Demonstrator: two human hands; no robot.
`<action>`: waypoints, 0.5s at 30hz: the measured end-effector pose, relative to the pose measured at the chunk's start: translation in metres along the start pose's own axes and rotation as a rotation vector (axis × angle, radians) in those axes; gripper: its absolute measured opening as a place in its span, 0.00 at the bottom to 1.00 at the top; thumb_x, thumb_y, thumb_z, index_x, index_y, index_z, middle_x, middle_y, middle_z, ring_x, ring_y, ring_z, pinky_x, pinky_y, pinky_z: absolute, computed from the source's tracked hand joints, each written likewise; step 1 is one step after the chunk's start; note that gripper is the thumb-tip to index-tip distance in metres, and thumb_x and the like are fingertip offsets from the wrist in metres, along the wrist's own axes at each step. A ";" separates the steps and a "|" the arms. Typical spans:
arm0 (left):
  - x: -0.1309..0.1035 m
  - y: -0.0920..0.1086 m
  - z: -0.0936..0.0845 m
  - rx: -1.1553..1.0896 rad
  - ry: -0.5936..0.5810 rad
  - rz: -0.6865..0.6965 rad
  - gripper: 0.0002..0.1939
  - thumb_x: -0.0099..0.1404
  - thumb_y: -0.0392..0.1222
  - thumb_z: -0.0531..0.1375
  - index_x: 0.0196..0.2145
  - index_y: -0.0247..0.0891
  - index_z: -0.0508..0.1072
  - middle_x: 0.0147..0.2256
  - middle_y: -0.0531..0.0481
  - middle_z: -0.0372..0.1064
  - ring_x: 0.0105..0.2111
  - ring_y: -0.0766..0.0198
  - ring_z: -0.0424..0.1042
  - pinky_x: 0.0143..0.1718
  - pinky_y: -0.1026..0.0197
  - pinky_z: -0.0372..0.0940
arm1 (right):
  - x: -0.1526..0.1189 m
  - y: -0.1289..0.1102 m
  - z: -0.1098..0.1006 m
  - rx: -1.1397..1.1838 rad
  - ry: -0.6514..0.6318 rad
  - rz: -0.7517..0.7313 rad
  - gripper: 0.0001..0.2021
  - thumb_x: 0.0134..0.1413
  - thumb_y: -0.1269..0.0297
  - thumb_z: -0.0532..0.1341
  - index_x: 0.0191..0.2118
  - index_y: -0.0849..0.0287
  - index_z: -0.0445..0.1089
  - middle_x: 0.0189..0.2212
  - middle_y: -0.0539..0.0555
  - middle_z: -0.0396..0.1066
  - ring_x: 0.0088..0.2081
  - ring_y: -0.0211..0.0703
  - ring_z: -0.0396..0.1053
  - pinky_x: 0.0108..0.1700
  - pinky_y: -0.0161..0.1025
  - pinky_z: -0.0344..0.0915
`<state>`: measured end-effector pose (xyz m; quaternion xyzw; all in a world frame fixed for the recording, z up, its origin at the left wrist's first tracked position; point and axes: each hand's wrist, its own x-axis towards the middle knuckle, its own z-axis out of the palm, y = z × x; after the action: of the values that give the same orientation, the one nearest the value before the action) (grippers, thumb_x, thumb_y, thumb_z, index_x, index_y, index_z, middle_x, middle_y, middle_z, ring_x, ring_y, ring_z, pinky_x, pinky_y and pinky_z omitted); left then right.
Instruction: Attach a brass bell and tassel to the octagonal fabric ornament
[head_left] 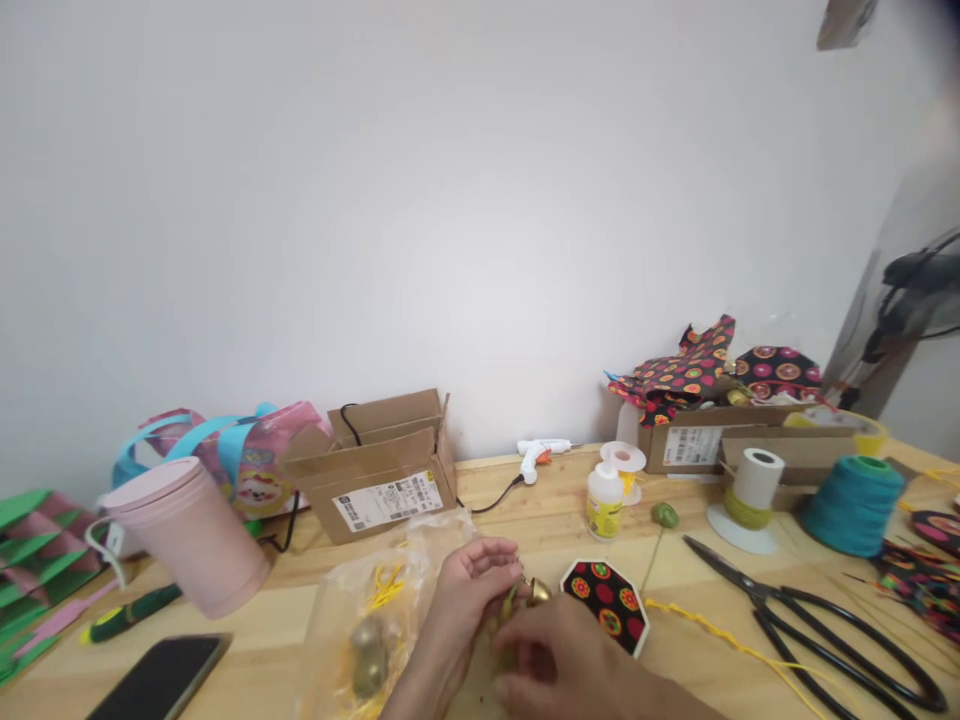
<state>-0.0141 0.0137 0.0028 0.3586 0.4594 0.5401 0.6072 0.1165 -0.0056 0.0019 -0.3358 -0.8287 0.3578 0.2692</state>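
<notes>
The desk extends beneath and beyond my left fingers and right fingers; crowding on both sides is the general hazard. Left of my left fingers, close to the forearm, lies the clear plastic bag containing round metallic pieces. A leftward sweep of the arm could drag it and spill the contents; I cannot tell whether its mouth is closed. Well to the right of my right fingers lie the black scissors. The yellow braided cord runs toward their handles and could snag there if pulled. Just right of my right fingers is the patterned octagonal piece; lateral movement of the wrist could push it aside or crease it. The gold bell sits at the tips of my left fingers, just beyond the right ones. It could slip and roll, because its surface looks smooth and rounded. The green cord, smallest in section, lies between my two sets of fingers; uneven tension could twist or loosen it. Both sets are curled inward; owing to overlap and blur, I cannot tell whether either is clamped on bell or cord.
</notes>
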 end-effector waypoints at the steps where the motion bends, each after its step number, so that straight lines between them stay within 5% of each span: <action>1: -0.001 0.000 0.000 -0.005 0.003 -0.014 0.12 0.40 0.34 0.67 0.26 0.33 0.71 0.21 0.54 0.68 0.19 0.68 0.69 0.24 0.67 0.61 | 0.000 0.000 0.000 -0.028 -0.070 -0.068 0.08 0.39 0.69 0.57 0.29 0.58 0.72 0.16 0.47 0.66 0.18 0.32 0.59 0.19 0.27 0.52; 3: -0.002 0.002 0.000 -0.005 -0.006 -0.015 0.13 0.40 0.35 0.67 0.26 0.33 0.71 0.21 0.54 0.68 0.18 0.68 0.69 0.22 0.67 0.61 | 0.001 0.001 -0.001 -0.096 -0.121 -0.159 0.05 0.39 0.68 0.58 0.24 0.59 0.72 0.14 0.46 0.65 0.17 0.31 0.58 0.19 0.27 0.50; 8: -0.002 0.004 -0.004 0.010 0.022 -0.012 0.12 0.40 0.34 0.67 0.26 0.33 0.72 0.22 0.53 0.68 0.20 0.69 0.67 0.23 0.67 0.61 | 0.004 0.001 -0.011 -0.225 0.238 0.071 0.16 0.48 0.63 0.52 0.16 0.60 0.68 0.10 0.47 0.62 0.15 0.31 0.55 0.17 0.30 0.45; 13: 0.001 -0.001 -0.003 0.000 0.100 0.018 0.13 0.38 0.38 0.68 0.24 0.34 0.72 0.20 0.54 0.67 0.16 0.70 0.65 0.18 0.68 0.60 | 0.011 0.009 -0.003 -0.179 0.069 0.076 0.04 0.41 0.62 0.60 0.23 0.55 0.71 0.15 0.47 0.67 0.17 0.35 0.61 0.17 0.32 0.47; 15: 0.003 -0.003 -0.002 0.006 0.145 0.048 0.13 0.36 0.39 0.68 0.22 0.34 0.72 0.20 0.54 0.68 0.16 0.70 0.65 0.18 0.68 0.60 | 0.010 0.012 0.001 -0.094 0.039 0.089 0.04 0.46 0.62 0.58 0.26 0.52 0.70 0.21 0.48 0.70 0.22 0.37 0.65 0.19 0.31 0.54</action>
<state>-0.0152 0.0157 -0.0006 0.3311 0.4950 0.5777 0.5583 0.1133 0.0077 -0.0055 -0.3912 -0.8235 0.3238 0.2530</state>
